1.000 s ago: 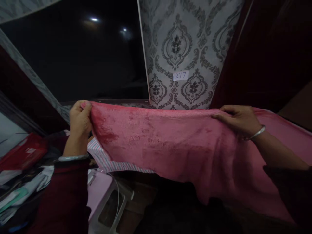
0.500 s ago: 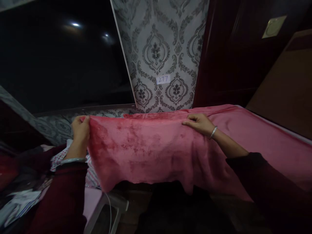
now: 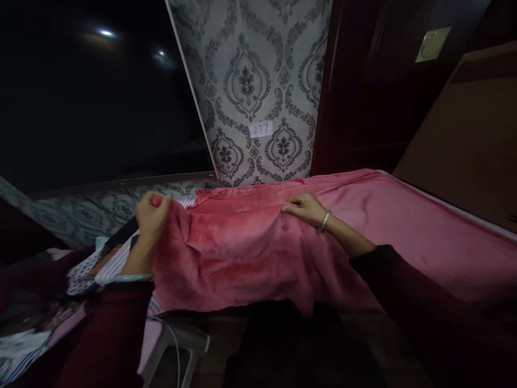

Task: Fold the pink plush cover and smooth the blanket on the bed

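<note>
A pink plush blanket [image 3: 242,269] spreads across the middle, its near edge hanging down and its surface sagging in folds between my hands. My left hand [image 3: 152,215] pinches the blanket at its left corner, fingers closed. On the upper edge right of centre, my right hand [image 3: 306,209] grips a bit of the cloth between thumb and fingers. Farther right, the blanket lies flatter and reaches the right border of the view. Striped fabric shows from under its left end.
A large dark screen [image 3: 92,97] fills the upper left, beside patterned wallpaper [image 3: 246,54] with a paper label [image 3: 260,129] reading 277. Piled clothes [image 3: 36,323] and a plastic stool [image 3: 177,337] with a white cord are at lower left. A brown panel [image 3: 476,124] stands right.
The blanket's held edge has slackened from taut to sagging. My left hand has moved right, and my hands are closer together. The view has shifted slightly.
</note>
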`<control>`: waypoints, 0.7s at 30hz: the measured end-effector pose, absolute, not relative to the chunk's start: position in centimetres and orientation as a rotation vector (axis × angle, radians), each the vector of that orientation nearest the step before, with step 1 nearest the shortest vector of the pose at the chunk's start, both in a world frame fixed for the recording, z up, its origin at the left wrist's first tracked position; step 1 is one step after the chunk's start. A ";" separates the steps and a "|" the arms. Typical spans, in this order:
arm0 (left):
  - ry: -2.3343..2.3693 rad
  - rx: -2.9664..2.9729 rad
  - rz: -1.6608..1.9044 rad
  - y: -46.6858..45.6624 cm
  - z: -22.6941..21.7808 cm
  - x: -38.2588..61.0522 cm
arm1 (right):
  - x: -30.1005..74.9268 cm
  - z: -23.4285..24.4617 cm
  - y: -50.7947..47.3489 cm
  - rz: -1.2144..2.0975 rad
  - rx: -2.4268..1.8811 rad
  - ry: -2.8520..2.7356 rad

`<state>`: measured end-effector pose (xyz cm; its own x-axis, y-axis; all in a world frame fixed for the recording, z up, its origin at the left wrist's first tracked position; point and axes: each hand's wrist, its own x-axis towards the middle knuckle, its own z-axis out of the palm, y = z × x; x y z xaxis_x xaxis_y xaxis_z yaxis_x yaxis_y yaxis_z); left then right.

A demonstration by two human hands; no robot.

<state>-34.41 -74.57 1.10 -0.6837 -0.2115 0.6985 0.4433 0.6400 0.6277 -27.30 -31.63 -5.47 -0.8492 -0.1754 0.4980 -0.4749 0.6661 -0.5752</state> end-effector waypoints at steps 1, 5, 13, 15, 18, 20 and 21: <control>-2.121 -0.244 -1.062 -72.8 0.5 -34.1 | -27.5 -5.7 -32.1 1.002 0.522 -2.498; -2.318 -0.649 -1.125 -65.2 -2.3 -32.6 | -27.5 -6.3 -34.0 0.950 0.541 -2.560; -2.508 -0.782 -1.102 -61.8 -3.2 -33.8 | -26.2 -6.2 -33.1 0.919 0.469 -2.617; -2.560 -0.665 -1.070 -64.1 -2.2 -34.6 | -25.8 -6.0 -31.7 0.913 0.450 -2.575; -2.507 -0.426 -1.067 -68.5 -0.1 -34.5 | -25.2 -5.2 -29.0 0.905 0.430 -2.458; -2.388 -0.198 -1.108 -71.1 1.4 -33.7 | -24.5 -4.2 -27.2 0.905 0.373 -2.384; -2.303 -0.087 -1.135 -72.2 2.2 -33.2 | -24.1 -3.5 -26.4 0.905 0.324 -2.359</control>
